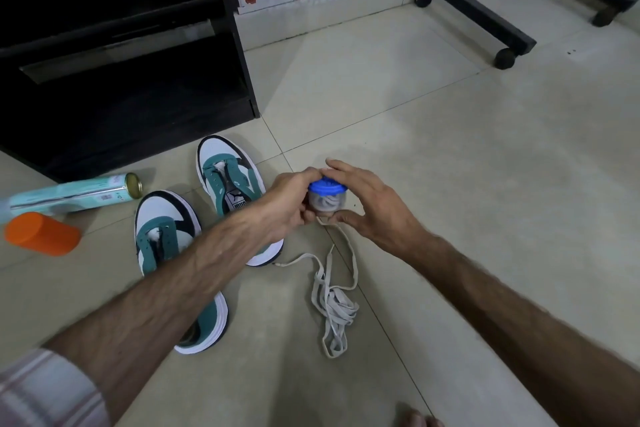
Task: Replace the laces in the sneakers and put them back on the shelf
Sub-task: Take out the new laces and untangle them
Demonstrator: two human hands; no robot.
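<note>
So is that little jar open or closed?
Closed: the blue lid sits on the jar, held by both hands; laces show coiled inside.

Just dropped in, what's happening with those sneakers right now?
A person holds a small clear jar with a blue lid over the tiled floor. The left hand grips its body; the right hand has fingers on the lid. Coiled laces seem to be inside. Both green-and-white sneakers sit unlaced beside the black shelf, and a loose lace pile lies on the floor.
</note>
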